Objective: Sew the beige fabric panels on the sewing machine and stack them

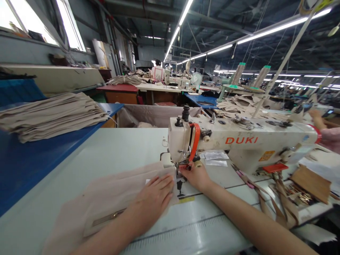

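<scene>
My left hand lies flat with outstretched fingers on a pale beige fabric piece, just left of the needle area. A zipper is set in that fabric near my left wrist, and a small white label peeks out by my fingers. Close to the presser foot of the white sewing machine, my right hand has its fingers bent together. What its fingertips hold, if anything, is too small and partly hidden to make out. The machine's head carries an orange thread guard.
A stack of beige fabric pieces lies on the blue table at left. Right of the machine are pink-handled scissors, fabric straps and a box of metal parts. A ruler scale runs along the front. Another person sits at right.
</scene>
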`<control>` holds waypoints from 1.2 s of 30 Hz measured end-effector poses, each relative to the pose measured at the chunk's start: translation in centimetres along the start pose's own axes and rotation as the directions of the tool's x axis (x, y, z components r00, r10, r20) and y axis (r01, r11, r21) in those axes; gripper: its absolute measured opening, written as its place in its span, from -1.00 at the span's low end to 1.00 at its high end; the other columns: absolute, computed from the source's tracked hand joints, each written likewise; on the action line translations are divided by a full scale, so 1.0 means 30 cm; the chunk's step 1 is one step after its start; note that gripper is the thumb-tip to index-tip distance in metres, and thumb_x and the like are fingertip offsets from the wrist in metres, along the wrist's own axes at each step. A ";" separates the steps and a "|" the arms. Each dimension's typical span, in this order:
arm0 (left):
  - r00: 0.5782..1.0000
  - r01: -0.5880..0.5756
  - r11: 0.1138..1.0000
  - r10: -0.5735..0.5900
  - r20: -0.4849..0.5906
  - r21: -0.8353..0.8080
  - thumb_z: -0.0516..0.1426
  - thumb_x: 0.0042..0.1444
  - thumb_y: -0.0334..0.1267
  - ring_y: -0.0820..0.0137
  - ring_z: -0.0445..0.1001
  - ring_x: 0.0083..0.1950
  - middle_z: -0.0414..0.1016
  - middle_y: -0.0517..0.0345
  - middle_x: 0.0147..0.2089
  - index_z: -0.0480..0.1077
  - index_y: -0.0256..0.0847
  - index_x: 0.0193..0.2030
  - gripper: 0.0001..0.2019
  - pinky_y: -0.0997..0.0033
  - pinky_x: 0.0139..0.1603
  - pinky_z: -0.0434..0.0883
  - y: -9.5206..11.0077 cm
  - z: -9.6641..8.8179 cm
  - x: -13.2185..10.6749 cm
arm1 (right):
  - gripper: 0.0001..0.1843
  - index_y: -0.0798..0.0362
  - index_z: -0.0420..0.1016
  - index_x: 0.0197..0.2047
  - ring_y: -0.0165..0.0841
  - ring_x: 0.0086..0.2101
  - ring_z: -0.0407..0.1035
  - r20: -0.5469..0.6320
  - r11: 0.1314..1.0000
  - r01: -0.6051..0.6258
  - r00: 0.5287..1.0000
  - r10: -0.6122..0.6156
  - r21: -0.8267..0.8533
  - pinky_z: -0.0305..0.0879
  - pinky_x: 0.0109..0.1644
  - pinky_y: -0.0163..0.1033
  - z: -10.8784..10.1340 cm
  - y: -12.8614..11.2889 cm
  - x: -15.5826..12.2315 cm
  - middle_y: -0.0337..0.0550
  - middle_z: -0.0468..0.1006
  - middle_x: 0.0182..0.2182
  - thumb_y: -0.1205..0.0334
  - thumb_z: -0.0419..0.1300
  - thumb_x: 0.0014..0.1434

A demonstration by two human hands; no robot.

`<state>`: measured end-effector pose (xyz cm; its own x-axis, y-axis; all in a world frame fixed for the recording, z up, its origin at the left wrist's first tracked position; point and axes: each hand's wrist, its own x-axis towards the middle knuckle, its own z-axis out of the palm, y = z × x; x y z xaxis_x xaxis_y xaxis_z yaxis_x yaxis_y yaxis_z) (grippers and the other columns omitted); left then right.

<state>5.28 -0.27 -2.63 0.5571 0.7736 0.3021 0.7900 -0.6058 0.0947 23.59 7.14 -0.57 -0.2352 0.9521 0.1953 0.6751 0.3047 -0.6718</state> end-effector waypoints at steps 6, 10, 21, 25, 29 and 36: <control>1.000 0.005 1.000 -0.005 0.007 0.002 -0.06 0.32 -0.24 0.30 0.35 0.25 0.42 0.04 0.22 0.39 -0.17 0.16 -0.64 0.18 0.31 0.24 0.005 -0.006 0.001 | -0.84 0.02 0.51 -0.51 -0.32 -0.40 0.46 -0.052 0.997 0.021 0.998 -0.025 -0.072 0.24 -0.35 -0.35 0.000 0.011 0.005 -0.21 0.58 -0.51 0.34 0.16 0.06; 1.000 0.009 1.000 -0.009 -0.006 -0.027 -0.06 0.31 -0.26 0.31 0.35 0.25 0.42 0.06 0.22 0.38 -0.14 0.17 -0.64 0.20 0.31 0.23 0.009 -0.013 0.000 | -0.80 0.01 0.43 -0.60 -0.35 -0.46 0.41 -0.070 0.996 0.024 0.997 -0.030 -0.083 0.18 -0.43 -0.36 -0.006 0.020 0.010 -0.25 0.51 -0.61 0.33 0.14 0.03; 1.000 0.008 1.000 -0.009 0.011 0.008 -0.08 0.32 -0.25 0.30 0.36 0.24 0.45 0.04 0.19 0.41 -0.18 0.13 -0.65 0.19 0.30 0.23 0.013 -0.016 0.002 | -0.83 -0.01 0.56 -0.42 -0.30 -0.38 0.50 -0.051 0.996 0.076 0.996 -0.079 -0.052 0.31 -0.33 -0.33 0.001 0.025 -0.006 -0.22 0.61 -0.48 0.33 0.15 0.10; 0.999 -0.003 0.999 0.001 0.040 0.051 -0.07 0.31 -0.27 0.28 0.37 0.24 0.45 0.01 0.19 0.41 -0.21 0.13 -0.65 0.17 0.28 0.25 0.015 -0.019 0.005 | -0.84 -0.02 0.57 -0.42 -0.29 -0.35 0.52 -0.030 0.992 0.105 0.994 -0.107 -0.067 0.32 -0.30 -0.32 0.000 0.019 -0.009 -0.23 0.63 -0.44 0.33 0.17 0.09; 0.999 -0.001 0.998 -0.002 0.044 0.066 -0.05 0.30 -0.28 0.26 0.39 0.21 0.46 -0.03 0.18 0.40 -0.26 0.13 -0.65 0.16 0.26 0.27 0.018 -0.023 0.007 | -0.84 -0.01 0.58 -0.41 -0.28 -0.35 0.52 -0.043 0.990 0.106 0.993 -0.111 -0.090 0.30 -0.32 -0.31 0.008 0.024 -0.006 -0.20 0.63 -0.44 0.32 0.17 0.10; 1.000 -0.011 0.998 0.011 0.008 0.067 -0.04 0.31 -0.28 0.28 0.40 0.21 0.47 -0.01 0.17 0.40 -0.25 0.13 -0.66 0.20 0.26 0.27 0.016 -0.019 0.004 | -0.82 0.02 0.55 -0.46 -0.34 -0.41 0.48 -0.055 0.987 0.111 0.992 -0.118 -0.113 0.22 -0.37 -0.35 0.016 0.033 0.000 -0.22 0.60 -0.50 0.33 0.14 0.10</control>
<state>5.58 -0.58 -2.00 0.5677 0.7684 0.2954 0.7989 -0.6009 0.0277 23.94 7.44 -1.58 -0.2745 0.9097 0.3118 0.7197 0.4094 -0.5608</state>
